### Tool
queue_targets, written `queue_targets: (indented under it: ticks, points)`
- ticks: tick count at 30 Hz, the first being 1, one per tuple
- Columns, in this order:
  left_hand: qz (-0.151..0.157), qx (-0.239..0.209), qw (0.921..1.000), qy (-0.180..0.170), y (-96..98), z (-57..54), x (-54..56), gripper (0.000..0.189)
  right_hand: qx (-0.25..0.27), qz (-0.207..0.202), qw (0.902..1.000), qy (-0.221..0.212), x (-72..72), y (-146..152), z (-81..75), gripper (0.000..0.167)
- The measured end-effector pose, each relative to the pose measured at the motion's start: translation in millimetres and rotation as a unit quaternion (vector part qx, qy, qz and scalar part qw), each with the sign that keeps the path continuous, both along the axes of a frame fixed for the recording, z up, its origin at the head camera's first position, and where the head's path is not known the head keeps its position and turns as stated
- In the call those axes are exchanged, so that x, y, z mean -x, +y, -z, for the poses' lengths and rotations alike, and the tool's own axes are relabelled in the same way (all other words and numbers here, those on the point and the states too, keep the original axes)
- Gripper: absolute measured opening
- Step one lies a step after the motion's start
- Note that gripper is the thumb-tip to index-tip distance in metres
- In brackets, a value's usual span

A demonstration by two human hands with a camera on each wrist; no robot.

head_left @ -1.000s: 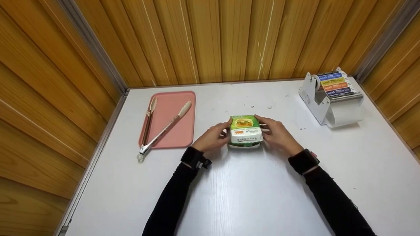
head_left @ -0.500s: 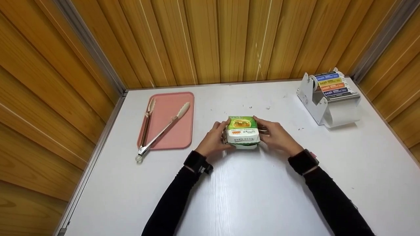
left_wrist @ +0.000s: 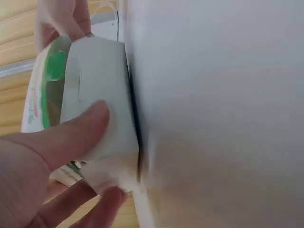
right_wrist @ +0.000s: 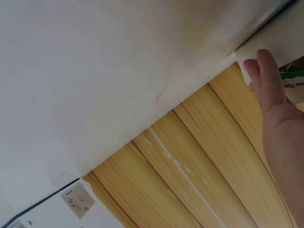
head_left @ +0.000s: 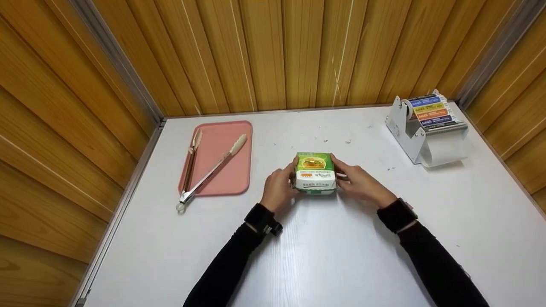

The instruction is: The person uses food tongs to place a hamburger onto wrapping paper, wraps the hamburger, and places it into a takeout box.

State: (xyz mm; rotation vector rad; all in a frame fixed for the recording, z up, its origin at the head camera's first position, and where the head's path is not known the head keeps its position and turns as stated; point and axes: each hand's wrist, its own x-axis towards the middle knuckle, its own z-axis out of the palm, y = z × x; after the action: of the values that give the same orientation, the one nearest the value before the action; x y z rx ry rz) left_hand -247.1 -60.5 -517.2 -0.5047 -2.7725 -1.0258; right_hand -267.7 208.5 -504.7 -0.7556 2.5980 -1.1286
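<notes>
A green and white cardboard burger box [head_left: 316, 172], with a burger pictured on its lid, sits on the white table between both hands. My left hand [head_left: 278, 187] grips its left side. In the left wrist view that hand's thumb [left_wrist: 90, 126] presses the plain white base, and its fingers curl round the corner. There a gap shows between lid and base. My right hand [head_left: 362, 182] holds the box's right side, with the index finger at the far top corner. In the right wrist view, the fingers [right_wrist: 270, 78] lie along the box's side wall.
A pink tray [head_left: 222, 179] at the left bears metal tongs [head_left: 209, 175] with pale tips, their handle end jutting past the near edge. A white label dispenser [head_left: 428, 128] with coloured rolls stands back right. Wood-patterned panels [head_left: 273, 55] wall in the table [head_left: 324, 256].
My left hand has shifted round the box's near left side, its wrist coming nearer. The dark gap at the box's front has narrowed. Tongs and tray have stayed put.
</notes>
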Motion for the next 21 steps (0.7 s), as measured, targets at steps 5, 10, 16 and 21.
queue_targets:
  ticks: [5, 10, 16, 21]
  points:
    - [0.0, -0.001, 0.9999, -0.015, 4.7, -2.2, -10.1, 0.098, -0.039, 0.002, 0.9983, -0.043, -13.1, -1, -0.1, 0.081]
    - [0.011, -0.019, 0.9993, -0.031, 5.2, 4.0, -15.8, 0.077, -0.047, -0.001, 0.9983, -0.036, -18.0, -4, 0.1, 0.104]
    - [0.022, -0.055, 0.9977, -0.033, 2.0, 9.3, -17.0, 0.044, -0.058, 0.028, 0.9961, 0.061, -23.4, -15, 6.0, 0.107]
    - [-0.013, -0.062, 0.9979, -0.014, 2.4, 8.5, -19.9, 0.049, -0.057, 0.073, 0.9893, 0.113, -30.7, -24, 10.8, 0.106]
